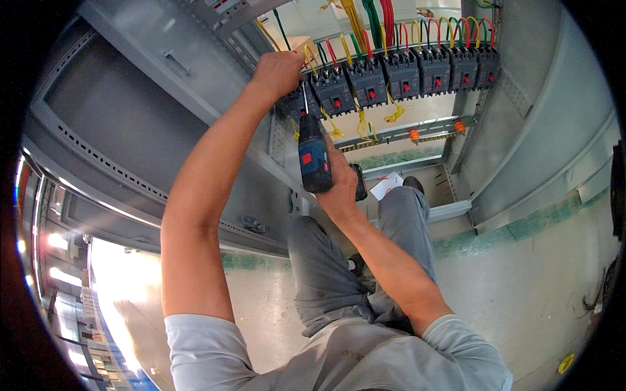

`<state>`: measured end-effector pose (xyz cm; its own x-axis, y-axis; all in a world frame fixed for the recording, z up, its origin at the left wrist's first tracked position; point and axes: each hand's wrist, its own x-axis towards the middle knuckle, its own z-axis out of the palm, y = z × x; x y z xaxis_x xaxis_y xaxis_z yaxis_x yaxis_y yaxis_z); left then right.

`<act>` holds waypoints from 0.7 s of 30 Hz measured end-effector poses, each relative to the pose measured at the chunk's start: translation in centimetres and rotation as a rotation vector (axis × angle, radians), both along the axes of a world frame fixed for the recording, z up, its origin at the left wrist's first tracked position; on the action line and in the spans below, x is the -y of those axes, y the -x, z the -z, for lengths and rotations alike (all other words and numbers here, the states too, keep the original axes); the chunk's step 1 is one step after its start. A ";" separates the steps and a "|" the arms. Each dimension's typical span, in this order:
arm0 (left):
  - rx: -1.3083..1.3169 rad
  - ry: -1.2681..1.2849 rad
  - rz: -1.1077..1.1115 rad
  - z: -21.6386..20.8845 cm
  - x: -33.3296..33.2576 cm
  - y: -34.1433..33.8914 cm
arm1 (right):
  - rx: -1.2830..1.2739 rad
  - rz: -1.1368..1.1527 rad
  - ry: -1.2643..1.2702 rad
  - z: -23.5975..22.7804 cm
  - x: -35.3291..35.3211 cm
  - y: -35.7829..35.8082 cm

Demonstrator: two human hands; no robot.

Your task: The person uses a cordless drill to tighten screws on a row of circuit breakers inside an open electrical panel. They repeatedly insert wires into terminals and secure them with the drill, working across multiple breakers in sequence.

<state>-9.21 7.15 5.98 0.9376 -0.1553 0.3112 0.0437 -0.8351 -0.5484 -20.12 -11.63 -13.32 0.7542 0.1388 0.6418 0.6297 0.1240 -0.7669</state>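
A row of black circuit breakers (pixel 372 88) with red switches spans the upper part of the head view. My right hand (pixel 340 179) is wrapped round the grip of a blue and black cordless drill (pixel 314 159). Its long bit (pixel 305 95) points away from me, with its tip at the top of the leftmost breaker (pixel 297 103). My left hand (pixel 279 73) is closed at that same top edge, beside the bit's tip. Whatever its fingers pinch is hidden. Red, yellow and green wires (pixel 424 29) loop into the tops of the other breakers.
Grey metal cabinet walls stand at left (pixel 124 124) and right (pixel 567 98). Below the breakers hang yellow wire ends (pixel 394 114). Orange insulators (pixel 414 135) sit on a lower rail. White paper (pixel 386 186) lies by my foot, and a yellow coil (pixel 566 363) on the floor.
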 end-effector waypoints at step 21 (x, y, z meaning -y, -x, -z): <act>-0.065 0.026 -0.071 -0.3 -0.1 -0.8 | -0.036 -0.022 -0.029 -0.4 -0.5 -0.2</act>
<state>-8.44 7.25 6.25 0.9643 -0.0810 0.2520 0.0677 -0.8449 -0.5306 -19.91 -11.17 -12.93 0.7736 0.1378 0.6185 0.5989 0.1599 -0.7847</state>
